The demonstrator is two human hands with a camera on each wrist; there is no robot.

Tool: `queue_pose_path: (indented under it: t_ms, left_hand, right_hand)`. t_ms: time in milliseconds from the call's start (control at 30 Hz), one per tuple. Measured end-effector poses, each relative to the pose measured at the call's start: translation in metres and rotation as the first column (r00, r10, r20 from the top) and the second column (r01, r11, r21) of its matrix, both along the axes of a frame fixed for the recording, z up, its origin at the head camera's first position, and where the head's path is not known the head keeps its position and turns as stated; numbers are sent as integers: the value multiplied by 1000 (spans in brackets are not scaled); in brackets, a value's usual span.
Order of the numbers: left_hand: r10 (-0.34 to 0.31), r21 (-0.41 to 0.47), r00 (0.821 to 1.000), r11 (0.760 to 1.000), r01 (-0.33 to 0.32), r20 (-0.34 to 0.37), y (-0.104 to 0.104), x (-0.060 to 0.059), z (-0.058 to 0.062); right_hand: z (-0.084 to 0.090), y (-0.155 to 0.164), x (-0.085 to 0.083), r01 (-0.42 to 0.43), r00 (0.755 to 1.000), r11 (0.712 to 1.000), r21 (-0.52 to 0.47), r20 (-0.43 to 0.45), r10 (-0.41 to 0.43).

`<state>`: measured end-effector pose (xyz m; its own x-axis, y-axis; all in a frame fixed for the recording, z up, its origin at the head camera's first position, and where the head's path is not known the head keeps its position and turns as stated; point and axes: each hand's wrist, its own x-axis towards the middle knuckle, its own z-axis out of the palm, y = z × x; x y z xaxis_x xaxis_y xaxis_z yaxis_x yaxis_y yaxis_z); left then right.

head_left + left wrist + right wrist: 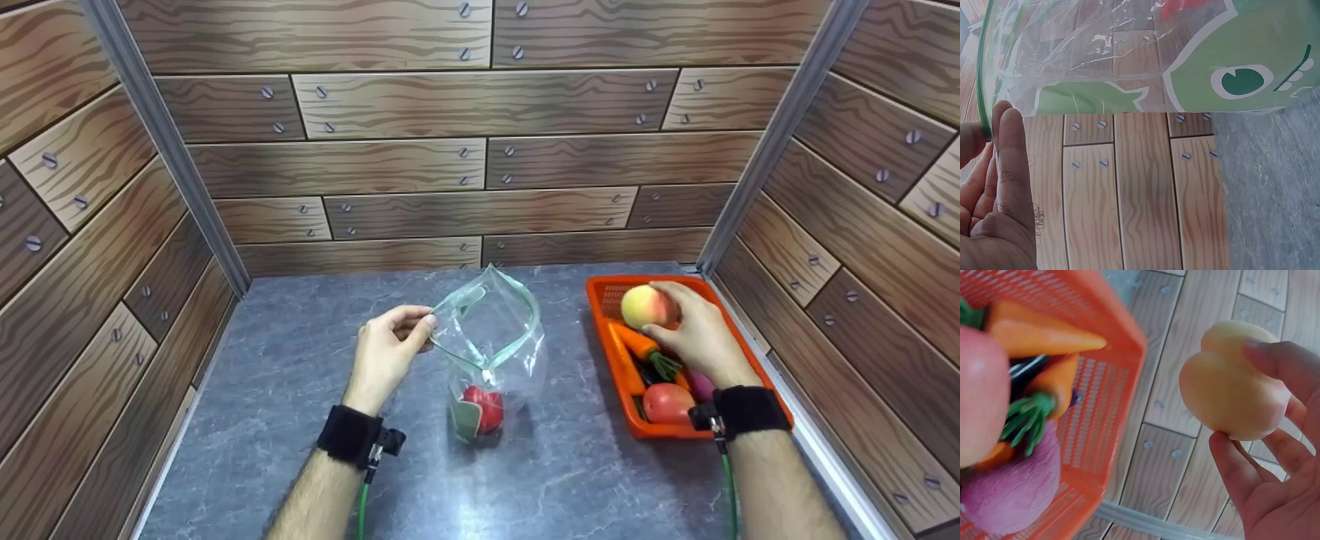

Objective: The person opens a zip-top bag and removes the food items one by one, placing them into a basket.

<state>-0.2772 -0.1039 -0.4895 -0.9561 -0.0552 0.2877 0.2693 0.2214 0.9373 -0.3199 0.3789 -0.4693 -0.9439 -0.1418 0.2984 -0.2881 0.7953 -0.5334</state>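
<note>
My left hand point(390, 345) pinches the rim of a clear zip bag point(1129, 62) between thumb and fingers. The bag stands on the table with its green-edged mouth spread wide, and green cartoon printing shows on its side. A red fruit or vegetable point(490, 409) lies at the bottom of the bag, partly behind the print. Over the far end of an orange basket point(637, 430), my right hand point(701, 330) grips a yellow and red peach point(1235, 385). In the right wrist view the peach is held above the basket, thumb on one side and fingers on the other.
Inside the basket lie carrots point(1039, 329), a dark glossy eggplant-like piece point(1024, 374), a pink-purple root vegetable point(1013, 489) and a pinkish-red round fruit point(667, 403). Wood-patterned walls point(480, 165) close in the grey table point(300, 450) at the back and both sides.
</note>
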Motion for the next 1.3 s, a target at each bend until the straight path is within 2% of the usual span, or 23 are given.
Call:
queue_pose_path:
  t_ms: [133, 467, 733, 900, 1067, 1300]
  left_hand:
    - [0, 7, 1000, 1000, 0, 5, 0, 0, 0]
    - [-3, 4, 1000, 1000, 3, 2, 0, 0, -2]
    - [1, -8, 1000, 1000, -1, 1, 0, 1, -4]
    - [5, -12, 1000, 1000, -5, 8, 0, 0, -4]
    - [8, -13, 1000, 1000, -8, 7, 0, 0, -5]
    - [8, -5, 1000, 1000, -8, 5, 0, 2, -5]
  right_hand:
    - [-5, 15, 0, 28, 1000, 1000, -1, -3, -28]
    - [-14, 56, 10, 101, 995, 992, 69, 20, -103]
    - [-25, 82, 18, 182, 983, 978, 102, 10, -184]
    - [-36, 91, 19, 220, 975, 966, 134, 2, -222]
    - [-47, 93, 19, 222, 973, 963, 155, 24, -229]
    - [-53, 89, 15, 227, 969, 964, 137, 64, -237]
